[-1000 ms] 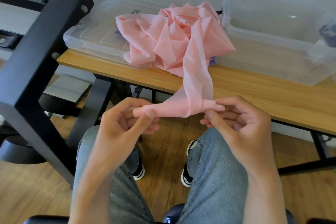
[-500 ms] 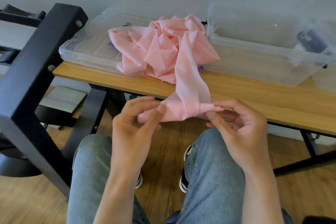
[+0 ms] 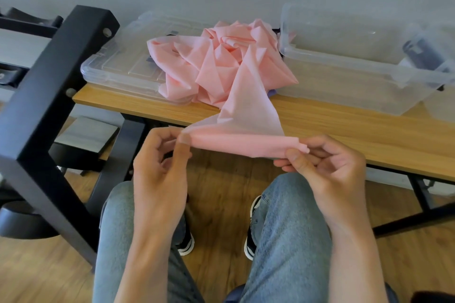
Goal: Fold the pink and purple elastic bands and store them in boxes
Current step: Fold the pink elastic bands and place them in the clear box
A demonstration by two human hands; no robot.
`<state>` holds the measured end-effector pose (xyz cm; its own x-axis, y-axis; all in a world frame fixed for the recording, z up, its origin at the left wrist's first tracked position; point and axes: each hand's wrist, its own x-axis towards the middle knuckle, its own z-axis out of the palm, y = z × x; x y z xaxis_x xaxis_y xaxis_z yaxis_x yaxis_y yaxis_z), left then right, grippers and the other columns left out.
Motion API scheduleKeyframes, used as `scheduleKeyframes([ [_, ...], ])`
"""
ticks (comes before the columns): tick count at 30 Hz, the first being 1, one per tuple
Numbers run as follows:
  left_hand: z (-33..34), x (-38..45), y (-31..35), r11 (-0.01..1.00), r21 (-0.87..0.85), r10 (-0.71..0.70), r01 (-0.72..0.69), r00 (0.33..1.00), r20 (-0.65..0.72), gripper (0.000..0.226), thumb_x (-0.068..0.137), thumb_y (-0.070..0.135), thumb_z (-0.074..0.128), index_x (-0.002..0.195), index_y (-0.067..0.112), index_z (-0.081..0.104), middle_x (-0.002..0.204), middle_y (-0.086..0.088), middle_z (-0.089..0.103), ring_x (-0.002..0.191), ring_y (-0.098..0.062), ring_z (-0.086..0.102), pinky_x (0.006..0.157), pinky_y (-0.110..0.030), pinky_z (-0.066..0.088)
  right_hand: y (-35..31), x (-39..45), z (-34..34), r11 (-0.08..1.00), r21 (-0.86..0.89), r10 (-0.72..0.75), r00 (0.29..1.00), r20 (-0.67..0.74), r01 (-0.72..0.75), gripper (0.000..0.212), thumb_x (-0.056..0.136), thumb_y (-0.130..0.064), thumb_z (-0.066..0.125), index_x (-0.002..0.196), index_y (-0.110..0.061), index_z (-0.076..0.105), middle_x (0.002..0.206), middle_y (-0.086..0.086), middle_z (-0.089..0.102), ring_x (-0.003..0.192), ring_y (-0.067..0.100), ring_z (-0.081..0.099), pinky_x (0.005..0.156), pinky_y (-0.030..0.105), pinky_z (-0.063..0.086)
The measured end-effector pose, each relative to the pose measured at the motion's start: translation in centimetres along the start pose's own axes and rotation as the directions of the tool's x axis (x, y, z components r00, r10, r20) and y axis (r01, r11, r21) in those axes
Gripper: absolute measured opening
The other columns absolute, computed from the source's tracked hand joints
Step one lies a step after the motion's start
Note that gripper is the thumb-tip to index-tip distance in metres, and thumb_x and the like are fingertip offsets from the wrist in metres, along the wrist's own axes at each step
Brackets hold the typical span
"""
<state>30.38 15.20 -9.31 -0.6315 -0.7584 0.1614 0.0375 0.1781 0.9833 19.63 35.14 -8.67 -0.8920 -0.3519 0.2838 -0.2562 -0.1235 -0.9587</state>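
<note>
A long pink elastic band [image 3: 221,64] lies crumpled on the wooden table [image 3: 344,135], partly over a flat clear lid [image 3: 118,64]. One end hangs off the table edge toward me. My left hand [image 3: 160,167] pinches that end at its left corner, and my right hand [image 3: 325,167] pinches its right corner, so the strip is stretched flat between them above my knees. A sliver of purple band [image 3: 272,92] peeks from under the pink heap. A clear plastic box [image 3: 344,81] stands open on the right.
A black metal frame post [image 3: 49,96] slants across the left. Another clear box [image 3: 440,103] shows at the far right edge, with a dark purple item [image 3: 423,54] inside the big box's right end. My jeans-clad legs and shoes are below, over a wooden floor.
My hands have moved apart, spreading the pink end from a bunched twist into a wider taut strip. The camera tilted down slightly.
</note>
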Motion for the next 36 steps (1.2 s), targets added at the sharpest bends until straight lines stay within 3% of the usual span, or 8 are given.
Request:
scheduleKeyframes([
  [6,-0.2,0.6,-0.1,0.928,-0.222,-0.254,0.298,0.945,0.206,0.024,0.099,0.028,0.057,0.111,0.008,0.059,0.114,-0.007,0.072,0.103,-0.019,0.074,0.069,-0.035,0.065,0.2,0.1,0.5,0.999,0.046,0.008,1.000,0.012,-0.009,0.007,0.085,-0.001,0.072,0.091,-0.002,0.068,0.088,0.009,0.079,0.081,0.026,0.079,0.072,0.027,0.062],
  [9,-0.5,0.8,-0.1,0.906,-0.229,-0.297,0.356,0.921,0.253,0.052,0.079,0.045,0.066,0.121,0.014,0.061,0.101,-0.004,0.077,0.086,-0.021,0.077,0.059,-0.032,0.064,0.4,0.1,0.4,0.999,0.040,0.012,1.000,0.027,-0.013,0.011,0.084,0.002,0.072,0.094,-0.001,0.069,0.089,0.010,0.080,0.082,0.026,0.079,0.072,0.028,0.063],
  [12,-0.4,0.5,-0.1,0.896,-0.213,-0.328,0.389,0.905,0.271,0.057,0.071,0.047,0.070,0.121,0.019,0.069,0.100,-0.006,0.078,0.078,-0.018,0.076,0.063,-0.026,0.064,0.3,0.2,0.5,0.998,0.054,0.015,0.999,0.049,-0.018,0.016,0.082,0.003,0.073,0.096,-0.003,0.070,0.092,0.010,0.080,0.083,0.026,0.079,0.072,0.027,0.063],
  [17,-0.4,0.2,-0.1,0.909,-0.318,-0.216,0.269,0.957,0.193,0.048,0.079,0.019,0.074,0.126,0.014,0.062,0.102,-0.007,0.079,0.093,-0.021,0.077,0.068,-0.028,0.064,0.1,0.2,0.5,0.996,0.051,0.077,0.996,0.035,-0.079,0.028,0.082,0.000,0.074,0.108,-0.009,0.072,0.102,0.006,0.080,0.092,0.023,0.078,0.078,0.026,0.062],
  [22,-0.7,0.1,0.4,0.953,-0.271,-0.094,0.133,0.984,0.152,0.055,0.077,0.013,0.077,0.128,0.017,0.058,0.103,-0.007,0.079,0.099,-0.022,0.076,0.081,-0.038,0.064,-0.3,0.2,0.5,0.965,0.113,0.224,0.968,0.108,-0.236,0.045,0.078,-0.014,0.076,0.123,-0.014,0.070,0.109,0.008,0.079,0.098,0.024,0.078,0.080,0.026,0.062],
  [27,-1.3,0.2,0.3,0.959,-0.243,-0.090,0.149,0.967,0.238,0.054,0.077,0.012,0.076,0.128,0.019,0.059,0.102,-0.004,0.080,0.098,-0.022,0.077,0.081,-0.035,0.064,-0.2,0.1,0.8,0.988,-0.040,0.151,0.984,0.099,-0.147,0.042,0.085,-0.010,0.074,0.126,-0.020,0.068,0.095,0.004,0.081,0.079,0.024,0.079,0.069,0.026,0.063],
  [31,-1.2,0.4,-0.3,0.966,-0.173,-0.132,0.192,0.942,0.310,0.040,0.080,0.017,0.072,0.119,0.017,0.066,0.096,-0.002,0.081,0.089,-0.019,0.078,0.070,-0.026,0.063,0.0,0.1,0.8,0.997,-0.035,0.066,0.997,0.051,-0.064,0.041,0.083,-0.007,0.075,0.121,-0.020,0.070,0.104,-0.001,0.080,0.088,0.018,0.078,0.074,0.026,0.063],
  [36,-2.1,0.7,-0.4,0.987,-0.123,-0.057,0.107,0.932,0.358,0.044,0.075,0.011,0.075,0.118,0.014,0.066,0.101,-0.004,0.080,0.085,-0.023,0.078,0.071,-0.032,0.065,0.1,0.0,0.0,0.994,-0.092,0.074,0.985,0.155,-0.060,0.039,0.081,-0.006,0.076,0.112,-0.031,0.080,0.107,-0.002,0.079,0.093,0.018,0.078,0.080,0.027,0.063],
])
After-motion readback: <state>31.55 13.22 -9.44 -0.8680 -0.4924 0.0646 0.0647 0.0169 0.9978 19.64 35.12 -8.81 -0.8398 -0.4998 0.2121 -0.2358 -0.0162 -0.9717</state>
